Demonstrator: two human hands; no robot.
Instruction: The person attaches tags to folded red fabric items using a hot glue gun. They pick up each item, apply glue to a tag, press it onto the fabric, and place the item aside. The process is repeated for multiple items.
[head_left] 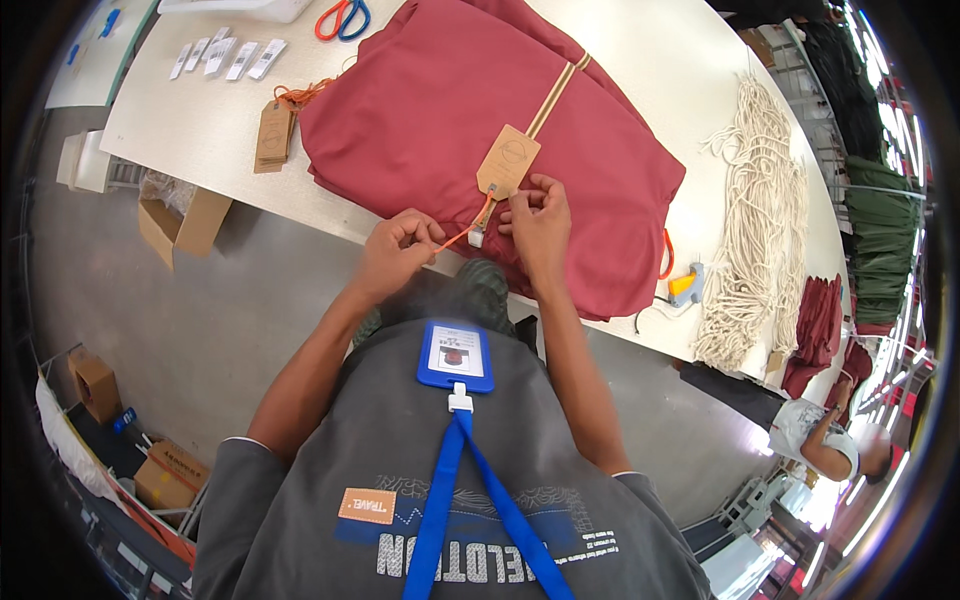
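Cord handling at a kraft-paper hang tag (510, 160), seen from above. The tag lies on a folded maroon fabric article (430, 95), over the line of a striped webbing strip (553, 100), its holed end toward the wearer. From that end an orange cord (462, 237) slants down to the left hand (402, 248), whose thumb and forefinger pinch it; the span between is nearly straight. The right hand (540, 222) is half curled at the tag's lower corner, beside the cord; whether its fingertips grip the strip, the cord or merely rest there cannot be told. A small white tab (476, 238) shows just below the cord, near the fabric's front edge.

Good practice, as judged from this pose: the right hand should steady the work close to the tag's hole, while the left draws the cord with a light, even pull — too sharp a tug could tear the paper or drag the fabric into creases. The cord is best led clear of the white tab, and any loop closed with the tag lying flat and unturned. Spare tags (272, 138) lie at the fabric's left, and a tagging gun (686, 286) at its right — both well apart from the working fingers
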